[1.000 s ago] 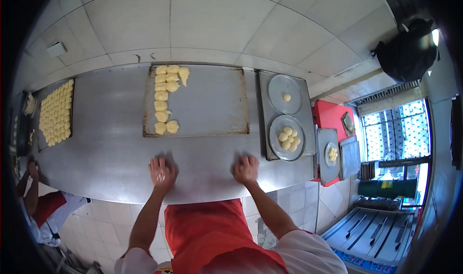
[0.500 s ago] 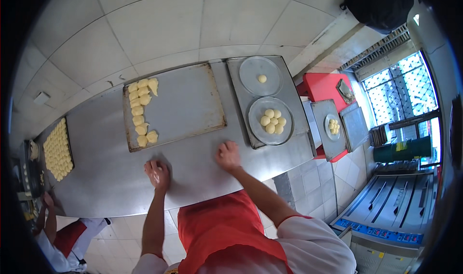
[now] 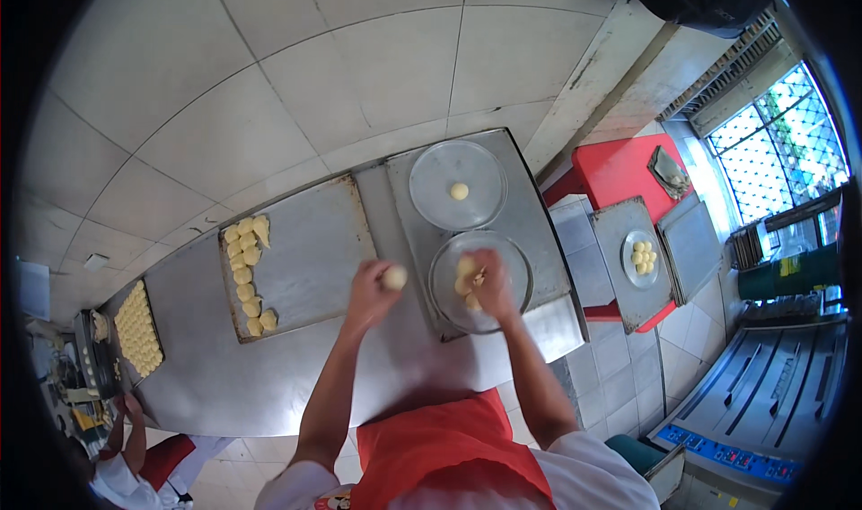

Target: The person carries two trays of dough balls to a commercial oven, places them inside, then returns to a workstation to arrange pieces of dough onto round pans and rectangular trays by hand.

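My left hand [image 3: 368, 294] is raised over the steel counter, closed on a pale dough ball [image 3: 393, 277]. My right hand [image 3: 490, 285] is over the nearer round metal plate [image 3: 440, 302], fingers curled on the dough balls [image 3: 464, 269] in it and partly hiding them. Behind, the other round plate [image 3: 431, 169] carries one ball [image 3: 459, 191]; both plates rest on a large steel tray [image 3: 540, 250]. Left of my hands, a worn baking sheet [image 3: 310, 227] bears a column of irregular yellow dough pieces [image 3: 242, 275] along its left side.
A tray packed with dough pieces [image 3: 136, 329] is at far left, near another worker [image 3: 135, 474] below it. To the right, a red table [image 3: 620, 160] carries trays and a plate of dough balls [image 3: 634, 268]. A steel appliance with blue panels [image 3: 745, 393] stands at lower right.
Both hands have moved from the counter's front toward the nearer plate. My left hand now grips a ball; my right reaches into the plate's cluster. The view has turned rightward.
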A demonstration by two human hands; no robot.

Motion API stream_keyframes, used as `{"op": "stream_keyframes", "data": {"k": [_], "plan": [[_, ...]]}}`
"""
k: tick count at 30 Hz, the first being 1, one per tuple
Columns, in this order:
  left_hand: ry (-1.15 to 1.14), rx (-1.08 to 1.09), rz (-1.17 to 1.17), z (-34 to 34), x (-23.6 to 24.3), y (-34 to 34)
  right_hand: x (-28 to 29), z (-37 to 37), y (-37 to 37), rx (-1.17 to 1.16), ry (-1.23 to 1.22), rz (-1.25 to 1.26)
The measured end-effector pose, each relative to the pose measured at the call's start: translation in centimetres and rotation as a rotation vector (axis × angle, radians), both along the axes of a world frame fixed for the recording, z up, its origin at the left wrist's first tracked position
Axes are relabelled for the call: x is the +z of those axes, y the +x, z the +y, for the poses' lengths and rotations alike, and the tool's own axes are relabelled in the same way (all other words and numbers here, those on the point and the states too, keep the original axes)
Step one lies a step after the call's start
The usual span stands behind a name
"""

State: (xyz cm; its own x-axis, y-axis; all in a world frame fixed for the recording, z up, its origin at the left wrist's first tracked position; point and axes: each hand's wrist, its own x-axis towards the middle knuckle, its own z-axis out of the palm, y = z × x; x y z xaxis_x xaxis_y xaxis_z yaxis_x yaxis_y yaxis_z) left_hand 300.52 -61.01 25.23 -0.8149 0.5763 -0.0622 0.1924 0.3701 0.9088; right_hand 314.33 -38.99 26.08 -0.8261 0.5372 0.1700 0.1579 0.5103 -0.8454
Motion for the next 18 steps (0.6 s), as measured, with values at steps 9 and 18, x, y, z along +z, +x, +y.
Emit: {"op": "stream_keyframes", "data": {"k": [9,18], "plan": [[-0.123,-0.048,0.429,20.2,-7.9,-6.8,-7.2,10.1,-12.5,0.014,0.347,-0.221],[-0.648,0.67,0.375,-11.6,-5.9,-21.2,-1.6,-0.7,-14.4,0.075,0.154,-0.146]]}}
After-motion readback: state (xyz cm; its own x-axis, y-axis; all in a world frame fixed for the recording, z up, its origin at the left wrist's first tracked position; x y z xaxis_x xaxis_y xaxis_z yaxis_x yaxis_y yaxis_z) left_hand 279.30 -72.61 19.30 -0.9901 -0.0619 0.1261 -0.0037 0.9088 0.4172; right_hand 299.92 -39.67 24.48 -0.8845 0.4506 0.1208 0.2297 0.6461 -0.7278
